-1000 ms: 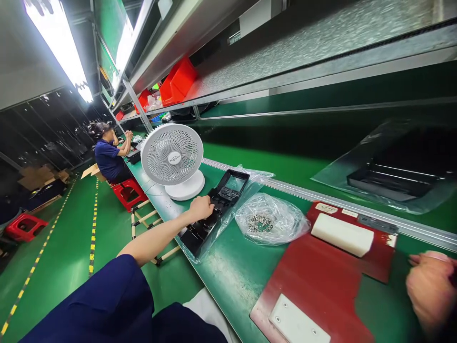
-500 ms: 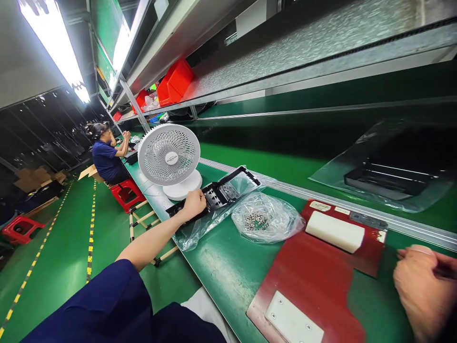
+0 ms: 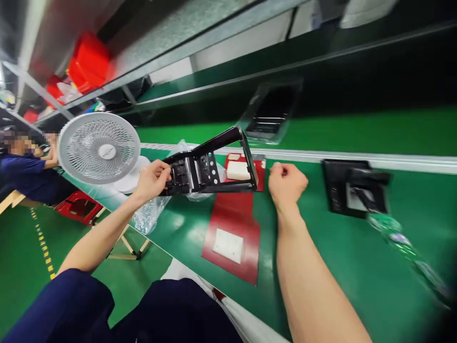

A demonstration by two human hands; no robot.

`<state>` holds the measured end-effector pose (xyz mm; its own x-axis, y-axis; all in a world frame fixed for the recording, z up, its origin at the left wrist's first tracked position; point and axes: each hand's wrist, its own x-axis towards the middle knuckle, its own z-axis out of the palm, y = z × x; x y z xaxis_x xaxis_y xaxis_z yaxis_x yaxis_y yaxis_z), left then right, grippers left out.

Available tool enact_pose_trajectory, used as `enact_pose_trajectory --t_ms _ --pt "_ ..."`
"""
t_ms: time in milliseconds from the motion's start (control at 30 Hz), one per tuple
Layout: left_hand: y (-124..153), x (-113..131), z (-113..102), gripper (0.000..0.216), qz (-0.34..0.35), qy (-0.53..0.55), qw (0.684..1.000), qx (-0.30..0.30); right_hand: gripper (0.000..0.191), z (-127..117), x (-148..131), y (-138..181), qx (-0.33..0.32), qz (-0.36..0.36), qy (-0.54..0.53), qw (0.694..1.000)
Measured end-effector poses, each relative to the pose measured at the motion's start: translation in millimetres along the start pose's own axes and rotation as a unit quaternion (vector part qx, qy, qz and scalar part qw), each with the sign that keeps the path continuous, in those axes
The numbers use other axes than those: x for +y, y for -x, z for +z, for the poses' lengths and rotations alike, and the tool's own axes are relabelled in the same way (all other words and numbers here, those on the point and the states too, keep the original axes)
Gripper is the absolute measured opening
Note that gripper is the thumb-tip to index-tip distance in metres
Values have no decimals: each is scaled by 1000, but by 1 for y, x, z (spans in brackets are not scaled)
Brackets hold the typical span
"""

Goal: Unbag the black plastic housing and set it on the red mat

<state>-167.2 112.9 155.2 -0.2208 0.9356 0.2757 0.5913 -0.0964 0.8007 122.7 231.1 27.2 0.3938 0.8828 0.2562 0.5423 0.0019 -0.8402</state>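
Note:
My left hand (image 3: 153, 178) grips the left end of a black plastic housing (image 3: 209, 164) and holds it lifted and tilted above the green bench (image 3: 314, 257). My right hand (image 3: 287, 183) hovers just right of the housing with its fingers curled and nothing in it. Under the housing lies a red fixture plate (image 3: 235, 216) that carries a white block (image 3: 238, 170) at its far end and a white square pad (image 3: 227, 245) at its near end. The clear plastic bag (image 3: 146, 216) hangs crumpled below my left wrist.
A white desk fan (image 3: 100, 150) stands at the left. Another black housing (image 3: 353, 193) lies on the bench at the right, beside a blurred clear bag (image 3: 407, 247). A bagged black part (image 3: 269, 114) sits on the far belt. Red bins (image 3: 87, 66) line the shelf. A seated co-worker (image 3: 26, 166) works far left.
My left hand has pulled the black housing out of its bag and carried it up over the red plate. My right hand has moved left toward it. The view has swung to the right.

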Motion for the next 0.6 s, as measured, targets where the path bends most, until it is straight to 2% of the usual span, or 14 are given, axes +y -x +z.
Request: enact_pose_trajectory --t_ms 67,133,200,300,367,467,533,600 --pt "-14 13 7 22 112 -42 992 -34 17 -2 0 3 -11 36 1 999" --pt "-31 25 15 19 239 -97 963 -76 16 -4 0 5 -21 54 -7 998" --pt "-47 37 24 18 380 -151 906 -107 17 -5 -2 6 -29 65 -17 997" --pt "-63 50 40 23 552 -218 794 -134 17 -7 -5 6 -36 79 -29 996" --pt "-67 54 51 28 609 -268 729 -160 17 -7 -5 5 -38 86 -32 995" --pt "-66 54 71 28 647 -343 648 -209 17 -5 -3 4 -41 92 -28 994" --pt "-63 52 86 25 686 -343 600 -229 18 -2 0 3 -39 92 -28 995" --pt "-61 48 100 22 727 -311 567 -233 19 0 3 2 -31 85 -39 995"
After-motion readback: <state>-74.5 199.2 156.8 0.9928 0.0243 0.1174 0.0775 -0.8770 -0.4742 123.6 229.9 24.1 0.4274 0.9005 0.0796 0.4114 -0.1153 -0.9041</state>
